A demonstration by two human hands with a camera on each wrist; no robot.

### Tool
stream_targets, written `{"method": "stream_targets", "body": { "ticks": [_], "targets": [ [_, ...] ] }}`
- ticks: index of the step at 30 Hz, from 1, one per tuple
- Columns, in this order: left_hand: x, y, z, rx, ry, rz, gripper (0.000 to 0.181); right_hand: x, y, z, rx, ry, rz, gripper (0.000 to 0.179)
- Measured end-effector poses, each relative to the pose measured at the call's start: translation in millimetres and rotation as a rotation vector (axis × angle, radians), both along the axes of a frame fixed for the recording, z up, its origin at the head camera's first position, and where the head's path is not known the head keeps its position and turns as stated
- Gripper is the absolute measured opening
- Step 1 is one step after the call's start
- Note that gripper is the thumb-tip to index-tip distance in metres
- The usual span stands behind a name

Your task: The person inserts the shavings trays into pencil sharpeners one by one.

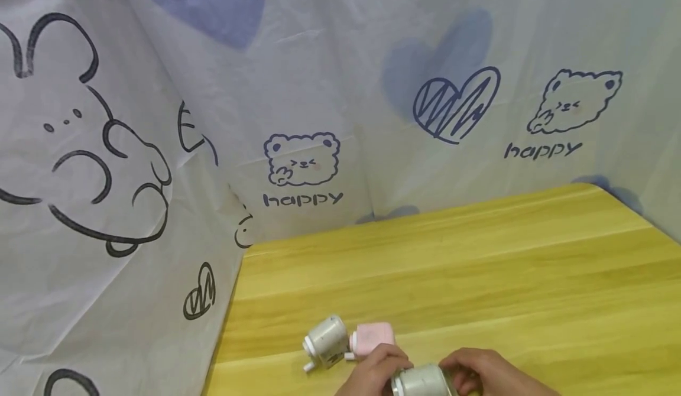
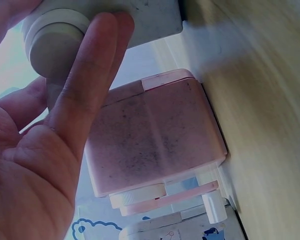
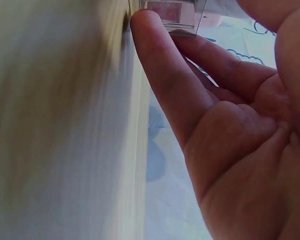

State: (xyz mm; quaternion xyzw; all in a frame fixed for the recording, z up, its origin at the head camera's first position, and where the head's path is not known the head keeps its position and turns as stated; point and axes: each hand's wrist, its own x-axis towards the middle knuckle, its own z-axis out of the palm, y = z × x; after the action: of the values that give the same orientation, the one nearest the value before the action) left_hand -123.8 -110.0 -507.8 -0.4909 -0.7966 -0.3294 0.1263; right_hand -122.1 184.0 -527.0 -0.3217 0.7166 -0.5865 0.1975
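Observation:
At the bottom of the head view, a pale grey hand-crank pencil sharpener [image 1: 425,382] sits between both hands. My left hand [image 1: 372,375] grips its crank end, fingers reaching past the round white knob [image 2: 55,50] onto the body. My right hand [image 1: 492,373] holds the other end, its fingertips at the see-through part [image 3: 182,15]. Left of them a pink pencil sharpener [image 1: 375,337] stands on the table, crank facing left. Beside that is another pale grey pencil sharpener [image 1: 327,338], with a white crank and small dark pictures on its side.
The sharpeners are on a yellow wood-grain table [image 1: 479,278]. White sheeting [image 1: 340,77] printed with bears, hearts and the word happy hangs along the table's far edge and left side.

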Motion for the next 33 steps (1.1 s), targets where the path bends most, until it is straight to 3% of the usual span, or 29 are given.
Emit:
{"method": "stream_targets", "body": {
  "ticks": [4, 9, 11, 20, 23, 28, 33],
  "targets": [
    [2.5, -1.1, 2.7, -0.014, -0.01, 0.009, 0.047, 1.3, -0.9, -0.2, -0.01, -0.072, -0.002, 0.046],
    [3.3, -0.8, 4.7, -0.028, 0.017, 0.024, 0.051, 1.6, -0.2, 0.4, 0.002, 0.019, 0.003, 0.048],
    [3.9, -0.6, 5.8, -0.033, -0.003, 0.032, 0.052, 1.8, 0.2, 1.5, 0.012, 0.069, 0.0, 0.049],
    [8.0, -1.3, 9.8, -0.047, -0.142, 0.055, 0.051, 4.6, 0.5, 4.7, 0.01, 0.098, 0.012, 0.049],
    [7.6, -2.3, 9.7, -0.05, -0.133, 0.048, 0.05, 4.1, -0.6, 4.5, 0.001, 0.052, 0.017, 0.05],
    [6.2, -2.9, 6.9, -0.043, -0.087, 0.033, 0.05, 3.5, -2.5, 2.8, -0.002, 0.048, 0.012, 0.049],
    [5.1, -2.6, 5.4, -0.035, -0.09, 0.025, 0.051, 3.6, -3.0, 2.6, 0.008, 0.026, -0.011, 0.048]
  ]
}}
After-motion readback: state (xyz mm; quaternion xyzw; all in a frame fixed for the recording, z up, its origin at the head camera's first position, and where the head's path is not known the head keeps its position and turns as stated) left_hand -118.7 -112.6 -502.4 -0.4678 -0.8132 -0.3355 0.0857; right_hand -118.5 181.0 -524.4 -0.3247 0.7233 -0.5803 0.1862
